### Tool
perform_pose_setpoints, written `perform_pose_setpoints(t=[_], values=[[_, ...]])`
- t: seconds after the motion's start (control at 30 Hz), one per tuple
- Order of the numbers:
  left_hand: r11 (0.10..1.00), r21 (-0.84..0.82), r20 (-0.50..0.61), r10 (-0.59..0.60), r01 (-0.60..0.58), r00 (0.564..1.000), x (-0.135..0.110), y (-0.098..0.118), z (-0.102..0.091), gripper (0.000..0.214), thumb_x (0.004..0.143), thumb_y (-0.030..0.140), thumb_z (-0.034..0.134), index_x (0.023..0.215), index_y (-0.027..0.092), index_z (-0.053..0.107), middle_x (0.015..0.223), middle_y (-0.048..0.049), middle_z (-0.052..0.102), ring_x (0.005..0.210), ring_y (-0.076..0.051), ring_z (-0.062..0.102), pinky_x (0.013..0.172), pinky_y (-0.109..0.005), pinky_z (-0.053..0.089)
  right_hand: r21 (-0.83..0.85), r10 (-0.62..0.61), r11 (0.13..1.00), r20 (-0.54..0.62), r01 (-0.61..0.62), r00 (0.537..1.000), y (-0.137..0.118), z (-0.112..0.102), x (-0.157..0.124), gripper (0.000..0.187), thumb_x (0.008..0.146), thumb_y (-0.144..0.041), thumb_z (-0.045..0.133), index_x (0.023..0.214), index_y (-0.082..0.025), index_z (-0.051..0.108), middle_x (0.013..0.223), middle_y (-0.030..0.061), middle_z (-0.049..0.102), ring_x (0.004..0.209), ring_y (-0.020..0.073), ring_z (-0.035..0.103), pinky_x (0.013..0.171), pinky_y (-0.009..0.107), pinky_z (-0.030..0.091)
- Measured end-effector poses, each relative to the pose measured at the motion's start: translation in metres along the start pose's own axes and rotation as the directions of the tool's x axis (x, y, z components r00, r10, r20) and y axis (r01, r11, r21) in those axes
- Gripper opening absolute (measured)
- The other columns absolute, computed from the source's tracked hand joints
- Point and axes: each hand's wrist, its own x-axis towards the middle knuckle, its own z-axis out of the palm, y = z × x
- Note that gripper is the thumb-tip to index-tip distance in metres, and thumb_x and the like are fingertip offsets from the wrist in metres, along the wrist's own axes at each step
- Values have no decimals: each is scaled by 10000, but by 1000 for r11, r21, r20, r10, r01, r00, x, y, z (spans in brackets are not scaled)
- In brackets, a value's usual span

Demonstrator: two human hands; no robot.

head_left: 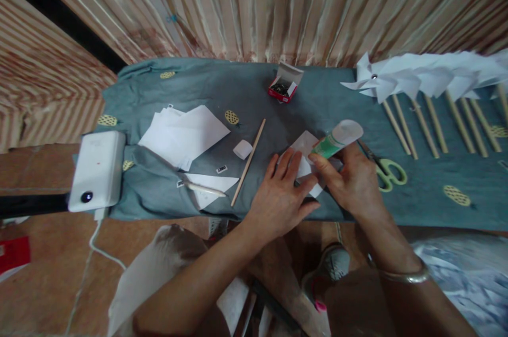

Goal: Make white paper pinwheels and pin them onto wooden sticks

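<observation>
My left hand [281,194] lies flat with fingers spread on a white paper piece [305,145] on the grey-blue cloth [254,99]. My right hand [353,181] is closed round a green and white glue tube [337,139], its nozzle end pointing down at the paper. A wooden stick [248,161] lies just left of my left hand, and a small white eraser-like block [242,149] sits beside the stick.
White paper sheets [182,136] and a pencil [204,189] lie at left, next to a white box device [97,170]. A small open red box [283,85] sits at the back. Green-handled scissors [387,173] and finished paper pinwheels on sticks [416,99] are at right.
</observation>
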Motion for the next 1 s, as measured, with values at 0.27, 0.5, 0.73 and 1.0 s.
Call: perform_pose_setpoints(t=[0.27,0.5,0.73,1.0], values=[[1000,2,-3,4,-4,1000,0,0,0,495,865,467,557,1284,205,525,1480,-195,376,1421,-358,253,1114,-594,255,24,-19,1000,20,18,1000,-2,1,2,448,850,-603,518,961,-177,602,782,86,697,702,269,669,595,360,483],[1000,3,-8,1,-1,1000,0,0,0,469,863,470,559,1245,197,553,1478,-187,387,1417,-353,261,1108,-605,261,9,-56,998,44,56,997,-5,0,1,443,857,-612,496,937,-186,592,792,84,690,670,253,651,584,351,477],[1000,13,-5,10,-10,1000,0,-1,0,450,863,481,553,1195,179,582,1476,-194,387,1415,-356,271,1113,-597,262,-19,-86,996,81,88,993,-7,-3,-2,445,871,-593,491,980,-171,582,788,89,669,671,242,640,566,329,453],[1000,7,-14,8,-8,1000,-1,-1,2,463,869,478,542,1232,192,559,1481,-187,385,1424,-349,255,1108,-614,261,-50,-93,994,62,96,994,-2,-4,-6,455,866,-616,479,943,-180,582,745,82,658,645,243,634,547,330,446]])
